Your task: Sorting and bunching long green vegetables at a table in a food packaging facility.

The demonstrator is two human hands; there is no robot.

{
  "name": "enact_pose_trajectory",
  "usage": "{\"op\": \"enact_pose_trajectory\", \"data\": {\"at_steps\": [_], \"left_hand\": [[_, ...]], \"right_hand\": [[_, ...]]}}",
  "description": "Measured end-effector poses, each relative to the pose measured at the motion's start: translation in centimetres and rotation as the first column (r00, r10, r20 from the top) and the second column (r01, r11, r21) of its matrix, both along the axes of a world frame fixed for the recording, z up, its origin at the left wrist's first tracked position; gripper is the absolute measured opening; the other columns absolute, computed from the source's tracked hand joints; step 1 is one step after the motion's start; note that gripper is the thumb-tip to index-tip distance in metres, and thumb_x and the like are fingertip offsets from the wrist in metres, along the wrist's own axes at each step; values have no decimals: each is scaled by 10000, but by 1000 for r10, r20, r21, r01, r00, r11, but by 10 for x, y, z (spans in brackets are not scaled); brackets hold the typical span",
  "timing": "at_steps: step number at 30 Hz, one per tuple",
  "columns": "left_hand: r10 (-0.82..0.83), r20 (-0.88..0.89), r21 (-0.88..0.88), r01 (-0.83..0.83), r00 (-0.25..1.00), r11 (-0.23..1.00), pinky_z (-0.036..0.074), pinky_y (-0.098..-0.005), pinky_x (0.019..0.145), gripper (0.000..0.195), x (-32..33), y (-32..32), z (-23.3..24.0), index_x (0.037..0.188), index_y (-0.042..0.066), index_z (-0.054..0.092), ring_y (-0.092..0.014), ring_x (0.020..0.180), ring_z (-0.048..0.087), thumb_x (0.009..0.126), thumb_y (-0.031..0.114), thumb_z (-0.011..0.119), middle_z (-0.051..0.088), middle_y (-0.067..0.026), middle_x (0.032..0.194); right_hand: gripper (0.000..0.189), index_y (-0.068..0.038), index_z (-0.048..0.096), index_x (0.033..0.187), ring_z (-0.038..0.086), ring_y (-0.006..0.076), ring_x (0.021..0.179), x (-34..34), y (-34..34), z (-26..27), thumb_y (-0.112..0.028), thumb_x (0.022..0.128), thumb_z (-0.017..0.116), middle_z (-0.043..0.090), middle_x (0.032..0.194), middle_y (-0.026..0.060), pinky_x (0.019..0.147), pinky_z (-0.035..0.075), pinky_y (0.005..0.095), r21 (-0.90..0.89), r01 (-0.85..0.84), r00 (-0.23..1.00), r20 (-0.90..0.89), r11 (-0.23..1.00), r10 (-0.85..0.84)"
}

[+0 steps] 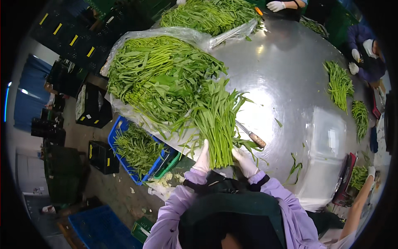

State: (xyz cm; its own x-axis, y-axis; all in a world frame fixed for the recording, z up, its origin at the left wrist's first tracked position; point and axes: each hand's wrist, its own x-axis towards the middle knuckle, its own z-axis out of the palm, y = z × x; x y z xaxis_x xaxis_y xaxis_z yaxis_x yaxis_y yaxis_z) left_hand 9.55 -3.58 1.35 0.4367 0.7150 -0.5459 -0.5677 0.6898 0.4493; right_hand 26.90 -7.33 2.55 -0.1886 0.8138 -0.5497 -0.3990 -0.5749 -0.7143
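Note:
A bunch of water spinach (220, 137) lies at the near edge of the steel table, cut stem ends towards me. My left hand (203, 158), in a white glove, presses against the bunch's left side near those ends. On the opposite side my gloved right hand (245, 162) holds the stems, so the bunch sits between both hands. A knife with a wooden handle (257, 140) rests just right of the bunch, its blade partly covered by leaves. Behind, a large heap of water spinach (158, 74) lies on clear plastic sheeting (127, 109).
A blue crate (113, 137) of leafy trimmings stands at the table's left edge. Clear plastic bags (326, 155) and a red-edged scale-like device (345, 180) are at right. Finished-looking bunches (339, 85) lie farther right. Co-workers' gloved hands (275, 6) show around the table (289, 62).

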Motion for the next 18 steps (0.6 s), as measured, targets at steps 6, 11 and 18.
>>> {"op": "enact_pose_trajectory", "data": {"at_steps": [6,11,18], "left_hand": [[-169,-327,73,203,930,976,387,-297,962,487,14,-8,7,1319,40,430,-161,1125,500,892,217,583,524,-65,1252],[-201,-372,54,238,906,970,394,-290,939,452,13,-10,11,1276,40,477,-157,1099,512,860,155,614,561,-53,1197],[-2,98,-62,8,995,998,470,-346,875,335,13,-29,12,1192,35,531,-211,997,583,902,200,509,606,-96,1105]], "right_hand": [[552,9,478,1235,504,269,1091,3,2,-53,-340,836,631,547,1171,152,957,376,370,311,-298,898,413,902,154],[485,16,478,1227,494,319,1108,-7,-5,-27,-230,833,618,534,1163,194,963,364,367,427,-292,883,463,856,70],[407,23,422,1286,462,303,1179,-20,-24,-5,-118,908,476,493,1254,199,995,343,355,502,5,915,347,865,-207]]}}
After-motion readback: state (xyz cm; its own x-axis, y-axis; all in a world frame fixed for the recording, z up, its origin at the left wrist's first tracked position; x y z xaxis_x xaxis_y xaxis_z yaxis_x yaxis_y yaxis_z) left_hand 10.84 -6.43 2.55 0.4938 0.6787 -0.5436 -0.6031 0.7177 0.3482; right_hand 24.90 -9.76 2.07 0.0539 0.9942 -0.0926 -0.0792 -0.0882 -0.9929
